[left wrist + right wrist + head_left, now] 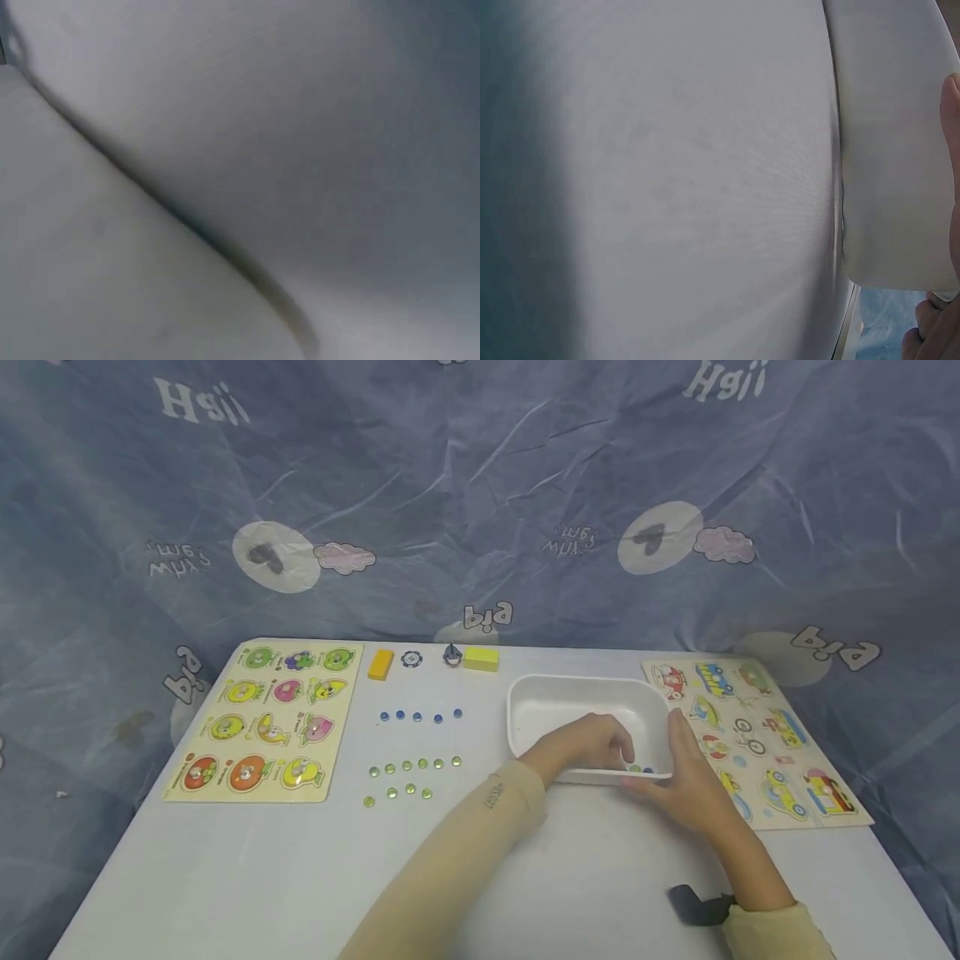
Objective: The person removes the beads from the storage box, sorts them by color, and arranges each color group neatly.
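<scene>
Both hands are at a white tray (555,714), the left reaching inside and the right gripping its corner.
Head view: the left hand (592,745) has bent fingers beside a green bead (634,769) and a blue bead (648,771) in the near right corner; I cannot tell whether it pinches one. The right hand (693,789) holds that corner, near a puzzle board (757,768). Left wrist view: pale, blurred surfaces split by a dark slanting line. Right wrist view: a thumb or finger lies against the tray's outer wall.
</scene>
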A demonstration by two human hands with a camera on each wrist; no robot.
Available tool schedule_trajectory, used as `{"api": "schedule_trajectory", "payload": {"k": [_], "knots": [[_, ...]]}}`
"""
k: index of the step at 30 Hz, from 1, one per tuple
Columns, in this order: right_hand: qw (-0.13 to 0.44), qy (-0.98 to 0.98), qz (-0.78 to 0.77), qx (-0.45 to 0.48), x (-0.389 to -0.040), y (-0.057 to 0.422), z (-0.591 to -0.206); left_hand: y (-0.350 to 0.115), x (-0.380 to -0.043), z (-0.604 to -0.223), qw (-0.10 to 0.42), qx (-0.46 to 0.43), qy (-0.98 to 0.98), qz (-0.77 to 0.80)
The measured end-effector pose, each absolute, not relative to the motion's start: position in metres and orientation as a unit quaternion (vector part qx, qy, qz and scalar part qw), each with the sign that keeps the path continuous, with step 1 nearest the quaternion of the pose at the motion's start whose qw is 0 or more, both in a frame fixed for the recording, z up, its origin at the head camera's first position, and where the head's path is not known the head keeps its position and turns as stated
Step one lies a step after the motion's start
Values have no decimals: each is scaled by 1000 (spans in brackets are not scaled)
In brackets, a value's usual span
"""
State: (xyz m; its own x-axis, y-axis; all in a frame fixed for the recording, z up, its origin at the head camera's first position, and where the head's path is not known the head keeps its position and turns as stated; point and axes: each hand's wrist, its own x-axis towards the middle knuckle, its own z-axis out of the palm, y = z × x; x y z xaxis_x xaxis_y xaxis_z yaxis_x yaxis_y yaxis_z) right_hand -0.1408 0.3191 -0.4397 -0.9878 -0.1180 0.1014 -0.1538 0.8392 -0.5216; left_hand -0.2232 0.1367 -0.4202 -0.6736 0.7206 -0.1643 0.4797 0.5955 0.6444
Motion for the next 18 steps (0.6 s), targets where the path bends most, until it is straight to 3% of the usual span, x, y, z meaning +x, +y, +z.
{"api": "schedule_trajectory", "payload": {"k": [10, 18], "knots": [[33, -960, 271, 67, -141, 319, -441, 141, -225, -430, 250, 301, 871, 296], [36, -960, 270, 69, -141, 319, -441, 144, -227, -435, 248, 301, 873, 293]]}}
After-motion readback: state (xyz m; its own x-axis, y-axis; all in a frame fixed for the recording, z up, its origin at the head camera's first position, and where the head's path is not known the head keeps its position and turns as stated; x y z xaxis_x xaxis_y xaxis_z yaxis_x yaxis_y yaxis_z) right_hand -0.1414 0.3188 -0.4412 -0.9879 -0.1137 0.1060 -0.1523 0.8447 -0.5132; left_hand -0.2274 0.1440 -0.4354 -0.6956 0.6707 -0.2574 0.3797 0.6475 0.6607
